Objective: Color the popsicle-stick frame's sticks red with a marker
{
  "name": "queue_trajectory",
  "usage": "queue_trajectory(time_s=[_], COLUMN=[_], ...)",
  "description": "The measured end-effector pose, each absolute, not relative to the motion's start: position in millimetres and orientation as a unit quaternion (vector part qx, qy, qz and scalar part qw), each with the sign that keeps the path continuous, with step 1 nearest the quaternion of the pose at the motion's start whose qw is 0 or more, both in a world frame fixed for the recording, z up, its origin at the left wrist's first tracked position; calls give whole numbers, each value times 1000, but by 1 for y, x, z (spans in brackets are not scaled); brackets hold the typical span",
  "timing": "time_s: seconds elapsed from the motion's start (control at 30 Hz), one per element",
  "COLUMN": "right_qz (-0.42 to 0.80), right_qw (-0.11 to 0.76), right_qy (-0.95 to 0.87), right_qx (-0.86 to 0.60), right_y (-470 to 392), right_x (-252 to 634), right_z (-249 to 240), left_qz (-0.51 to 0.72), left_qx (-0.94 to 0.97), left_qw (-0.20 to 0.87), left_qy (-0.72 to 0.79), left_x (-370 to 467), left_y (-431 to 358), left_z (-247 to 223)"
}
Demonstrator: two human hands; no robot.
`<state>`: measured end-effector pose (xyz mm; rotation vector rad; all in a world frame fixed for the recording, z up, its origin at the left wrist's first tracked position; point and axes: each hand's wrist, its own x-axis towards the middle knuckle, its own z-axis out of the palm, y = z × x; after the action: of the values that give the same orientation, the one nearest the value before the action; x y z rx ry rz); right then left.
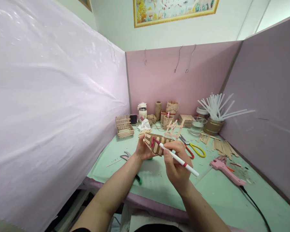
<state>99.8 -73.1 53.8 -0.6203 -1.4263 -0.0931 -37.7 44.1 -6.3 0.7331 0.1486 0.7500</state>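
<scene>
Mid-frame, left hand (143, 149) clasps slatted piece (156, 147), apparently steadying it.
Right hand (178, 165) pinches white pen (180, 160), tip at red slat (152, 142).

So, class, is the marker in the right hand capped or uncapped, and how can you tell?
Uncapped: the marker in the right hand shows its bare dark-red tip at a red-coloured stick.

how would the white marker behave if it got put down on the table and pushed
The white marker would probably roll, since its barrel looks round and smooth. It is likely light, being slim and held pen-like in the right hand. It should be stiff too, as the barrel looks straight.
</scene>
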Motion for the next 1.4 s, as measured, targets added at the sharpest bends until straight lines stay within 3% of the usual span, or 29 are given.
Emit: queue_trajectory(time_s=[0.57,0.9,1.4], right_qz=[-25,-76,-21], right_qw=[709,719,731], right_qy=[-648,-638,-625], right_qx=[-277,-264,-273], right_y=[-78,-78,-74], right_x=[102,101,101], right_z=[56,60,49], left_qz=[354,364,362], left_qx=[326,307,342], left_qw=[875,878,865], left_qy=[55,53,55], left_x=[-36,-35,-36], left_y=[43,41,46], left_z=[-7,-5,-11])
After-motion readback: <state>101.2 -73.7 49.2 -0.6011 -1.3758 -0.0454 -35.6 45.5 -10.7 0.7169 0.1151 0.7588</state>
